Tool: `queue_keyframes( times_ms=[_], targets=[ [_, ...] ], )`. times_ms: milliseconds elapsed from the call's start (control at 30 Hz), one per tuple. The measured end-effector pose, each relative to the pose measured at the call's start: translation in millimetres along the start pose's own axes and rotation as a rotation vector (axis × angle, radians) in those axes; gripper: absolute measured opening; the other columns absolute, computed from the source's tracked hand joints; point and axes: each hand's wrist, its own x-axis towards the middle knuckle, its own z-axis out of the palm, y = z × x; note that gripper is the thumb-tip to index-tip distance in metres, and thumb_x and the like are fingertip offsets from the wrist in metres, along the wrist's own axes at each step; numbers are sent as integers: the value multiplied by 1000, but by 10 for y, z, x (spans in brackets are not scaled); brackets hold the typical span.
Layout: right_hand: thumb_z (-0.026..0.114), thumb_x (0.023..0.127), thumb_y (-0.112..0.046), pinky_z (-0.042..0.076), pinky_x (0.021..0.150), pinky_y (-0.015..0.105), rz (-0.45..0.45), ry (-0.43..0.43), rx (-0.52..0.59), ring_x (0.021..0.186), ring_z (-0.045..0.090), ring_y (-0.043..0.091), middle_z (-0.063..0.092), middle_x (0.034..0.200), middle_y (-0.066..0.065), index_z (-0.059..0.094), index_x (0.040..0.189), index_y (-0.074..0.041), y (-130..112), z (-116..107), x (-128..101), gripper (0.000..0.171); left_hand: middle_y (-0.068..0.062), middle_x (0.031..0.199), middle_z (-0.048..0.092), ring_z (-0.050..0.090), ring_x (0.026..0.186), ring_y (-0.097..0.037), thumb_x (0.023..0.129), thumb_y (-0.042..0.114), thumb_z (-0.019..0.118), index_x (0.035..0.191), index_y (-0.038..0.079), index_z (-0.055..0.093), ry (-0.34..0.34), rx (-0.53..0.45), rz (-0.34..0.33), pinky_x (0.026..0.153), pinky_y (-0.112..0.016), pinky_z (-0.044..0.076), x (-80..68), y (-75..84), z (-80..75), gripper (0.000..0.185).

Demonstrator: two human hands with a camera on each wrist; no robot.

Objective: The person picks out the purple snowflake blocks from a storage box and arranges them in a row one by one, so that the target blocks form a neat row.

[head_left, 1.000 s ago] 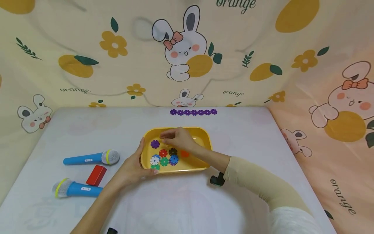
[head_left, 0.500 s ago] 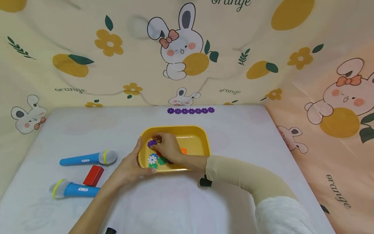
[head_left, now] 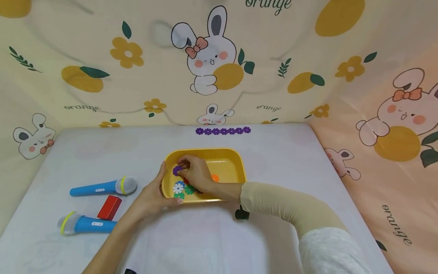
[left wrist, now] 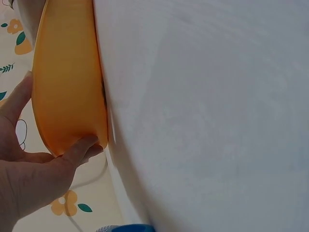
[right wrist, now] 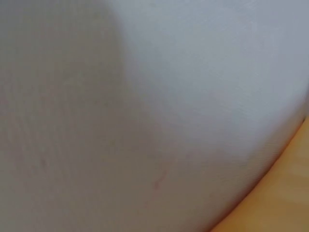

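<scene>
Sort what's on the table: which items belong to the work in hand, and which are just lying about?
In use:
- yellow tray, gripped at its left end by the left hand
- purple flower disc, pinched by the right hand
- loose flower discs in the tray
- purple disc row behind the tray

Lying about:
- two blue toy microphones
- red block

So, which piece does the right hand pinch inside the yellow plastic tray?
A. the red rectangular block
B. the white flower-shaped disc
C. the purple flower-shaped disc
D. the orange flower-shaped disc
C: in the head view the right hand pinches the purple flower-shaped disc at the left end of the yellow plastic tray.
</scene>
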Motion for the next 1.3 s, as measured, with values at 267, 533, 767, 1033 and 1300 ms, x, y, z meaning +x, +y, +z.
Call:
queue_keyframes(
  times_ms=[267,533,767,1033,1300],
  targets=[
    [75,88,-5,55,71,17,18,-59,117,78,64,7,71,92,0,72,100,-8,14,-94,7,13,-22,160,26,37,138,-42,75,41,86,160,18,-7,-1,-2,-5,113,-59,30,-14,16,9,128],
    [70,93,-10,57,69,24,74,-181,128,79,65,12,73,97,-4,77,106,-15,-40,-411,24,17,-20,162,24,33,142,-43,76,41,86,160,20,-8,-4,1,-31,113,-60,29,-11,23,20,127],
    [67,94,-5,57,88,42,146,-197,300,89,70,18,75,101,5,75,110,-6,-45,-814,102,18,-18,162,24,32,142,-43,75,40,86,160,23,-8,2,-5,-61,112,-60,30,-13,41,25,128],
    [68,94,-8,55,93,40,224,-166,397,97,70,21,74,109,6,73,117,-6,100,-1258,178,24,-18,161,27,38,138,-40,75,37,87,160,25,-6,17,-13,-70,111,-56,35,-16,56,30,127],
    [75,89,-14,51,96,29,282,-62,327,109,62,19,71,117,3,72,123,-12,340,-1633,243,34,-19,160,28,39,137,-41,75,36,88,160,23,-6,26,-9,-69,110,-56,37,-19,52,37,127]
  ],
)
